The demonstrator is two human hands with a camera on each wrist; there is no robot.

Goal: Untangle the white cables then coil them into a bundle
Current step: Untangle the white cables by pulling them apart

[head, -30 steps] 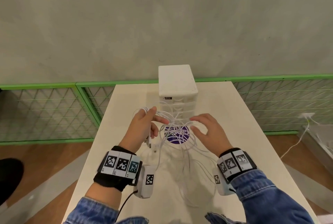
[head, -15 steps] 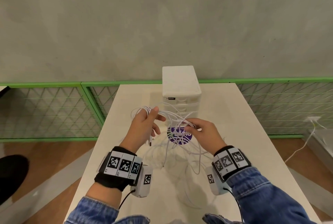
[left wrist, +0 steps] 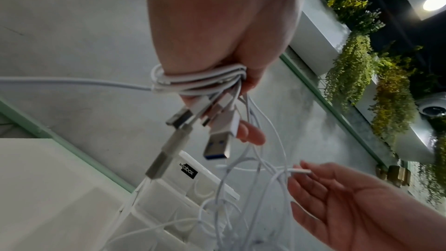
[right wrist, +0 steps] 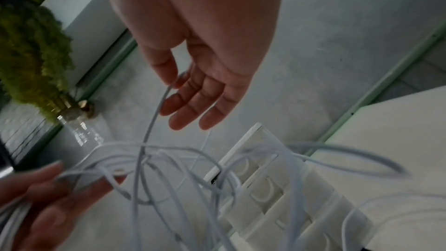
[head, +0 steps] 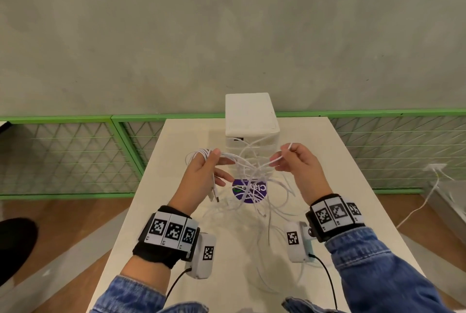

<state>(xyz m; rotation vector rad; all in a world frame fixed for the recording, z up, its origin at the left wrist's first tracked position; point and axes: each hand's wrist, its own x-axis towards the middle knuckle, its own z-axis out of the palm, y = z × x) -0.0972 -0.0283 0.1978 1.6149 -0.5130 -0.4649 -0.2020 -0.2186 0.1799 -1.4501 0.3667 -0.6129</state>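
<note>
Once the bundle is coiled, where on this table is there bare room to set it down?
Bare table shows along its left edge, beside the left hand, and on the right side past the right hand. The middle is crowded: loose white cables sprawl over the purple sticker in front of the white drawer box.

The cables [head: 248,169] by my fingers are white, and their plugs [left wrist: 217,136] are silver with a bit of blue inside one. The little drawer box [head: 251,116] is white with a small black label [left wrist: 189,171]. My table [head: 327,161] is cream. A purple round sticker [head: 249,190] has white letters. My sleeves [head: 378,270] are blue denim. My wristbands [head: 171,230] have black-and-white square patterns.
</note>
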